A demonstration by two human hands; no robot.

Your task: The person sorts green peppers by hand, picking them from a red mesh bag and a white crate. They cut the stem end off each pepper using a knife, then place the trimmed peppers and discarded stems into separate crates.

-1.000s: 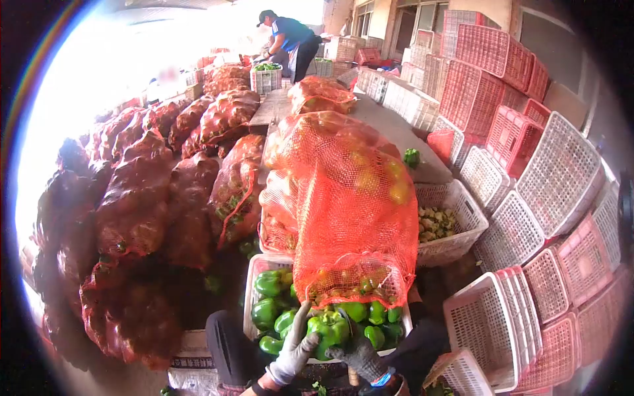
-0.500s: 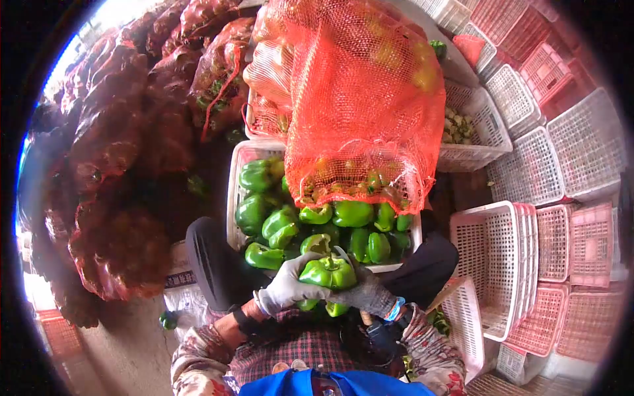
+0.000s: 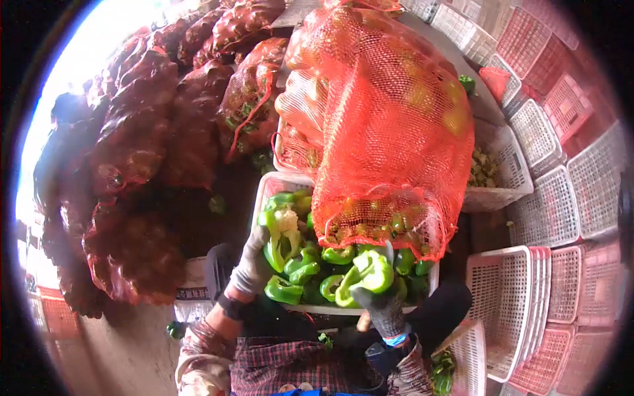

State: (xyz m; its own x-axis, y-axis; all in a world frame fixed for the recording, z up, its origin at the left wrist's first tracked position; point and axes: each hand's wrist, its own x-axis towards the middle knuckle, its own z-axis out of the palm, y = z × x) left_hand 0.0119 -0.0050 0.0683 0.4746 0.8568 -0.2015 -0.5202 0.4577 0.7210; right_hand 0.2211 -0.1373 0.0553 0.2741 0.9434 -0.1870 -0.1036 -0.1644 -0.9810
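Observation:
My left hand (image 3: 252,264), in a grey work glove, grips a cut green bell pepper half (image 3: 285,241) over the left side of a white crate (image 3: 264,188); its pale seed core shows. My right hand (image 3: 384,309), in a darker grey glove, holds the other opened bell pepper piece (image 3: 374,272), its hollow inside partly turned up. A thin knife blade (image 3: 389,252) juts up beside that piece; its handle is hidden. Beneath both hands, whole and cut green peppers (image 3: 302,265) fill the crate.
A red mesh sack (image 3: 396,145) of peppers lies over the crate's far side. More full sacks (image 3: 132,152) are piled at left. Stacked plastic crates (image 3: 498,290) stand at right. Behind the sack, another crate (image 3: 505,158) holds pale green pieces.
The pepper held between both hands is now split in two. My hands have moved apart and forward over the crate, one piece in each. The camera view has shifted.

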